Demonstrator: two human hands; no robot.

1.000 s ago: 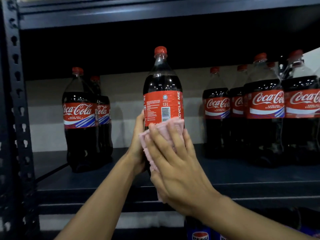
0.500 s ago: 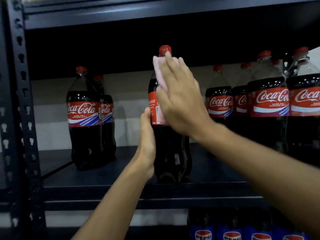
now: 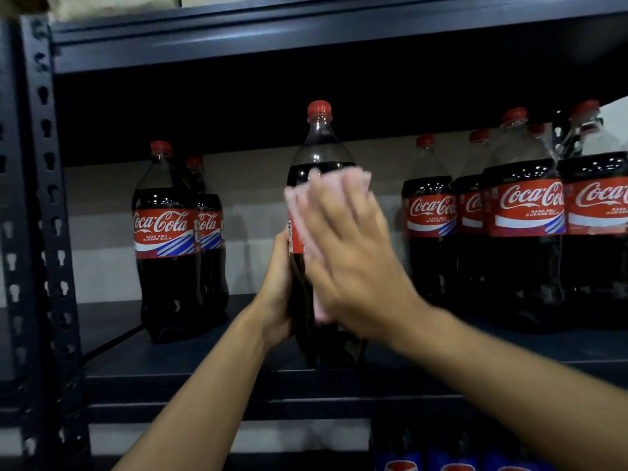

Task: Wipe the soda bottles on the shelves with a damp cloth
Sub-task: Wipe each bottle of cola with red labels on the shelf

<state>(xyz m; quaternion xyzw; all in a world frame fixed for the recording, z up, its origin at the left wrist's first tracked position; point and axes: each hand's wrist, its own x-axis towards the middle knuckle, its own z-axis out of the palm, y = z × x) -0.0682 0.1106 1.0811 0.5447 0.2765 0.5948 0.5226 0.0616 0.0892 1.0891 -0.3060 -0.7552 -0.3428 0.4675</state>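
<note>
Bottle (image 3: 319, 144) at shelf (image 3: 221, 382) front edge, left hand (image 3: 277, 283) gripping it; right hand (image 3: 350, 260) flat, fingers straight, pressing cloth (image 3: 299, 212). Hard swipe risked toppling it.

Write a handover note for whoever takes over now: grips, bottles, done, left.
Left grip holds the middle bottle by its left side, upright on the shelf.
Right grip presses the pink cloth flat on that bottle's label, blurred.
Done: cannot tell which bottles are wiped.
Left: finish this one, then the left pair and the right group.
</note>
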